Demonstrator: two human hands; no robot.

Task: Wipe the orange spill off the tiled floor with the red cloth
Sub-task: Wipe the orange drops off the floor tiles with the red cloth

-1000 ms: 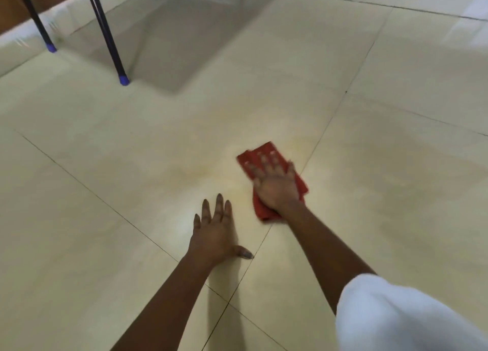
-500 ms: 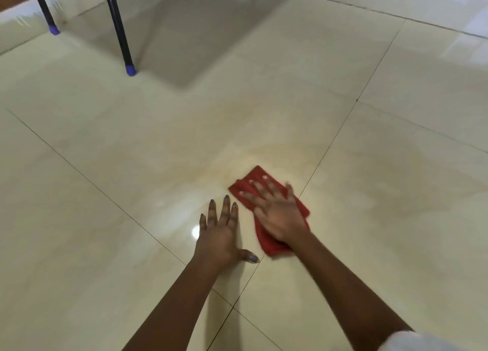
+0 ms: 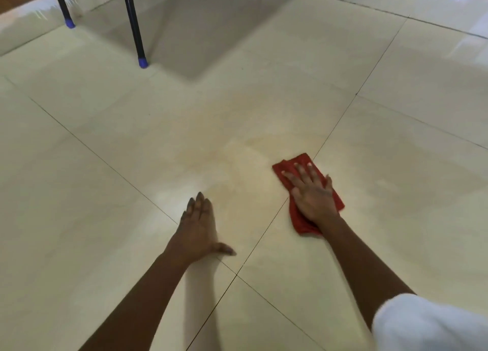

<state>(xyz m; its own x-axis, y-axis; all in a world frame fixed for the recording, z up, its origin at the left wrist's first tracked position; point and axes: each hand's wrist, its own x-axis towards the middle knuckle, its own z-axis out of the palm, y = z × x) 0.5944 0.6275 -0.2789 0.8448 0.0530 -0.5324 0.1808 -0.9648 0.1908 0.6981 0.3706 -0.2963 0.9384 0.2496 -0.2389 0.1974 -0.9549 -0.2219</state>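
Head view: the right hand (image 3: 314,196) lies flat, fingers spread, on the red cloth (image 3: 298,220); the faint orange spill (image 3: 232,165) lies just left; the left hand (image 3: 196,231) rests flat and empty, nearer it.

Single head-worn wide-angle view, looking forward and steeply down at the tiled floor (image 3: 264,107) from close above it. Both forearms enter from the near edge; left hand (image 3: 198,229) near centre, right hand (image 3: 314,194) right of it. Table legs (image 3: 134,25) mark the far left. Edges look bowed, probably lens distortion. No second view, so no overlap.
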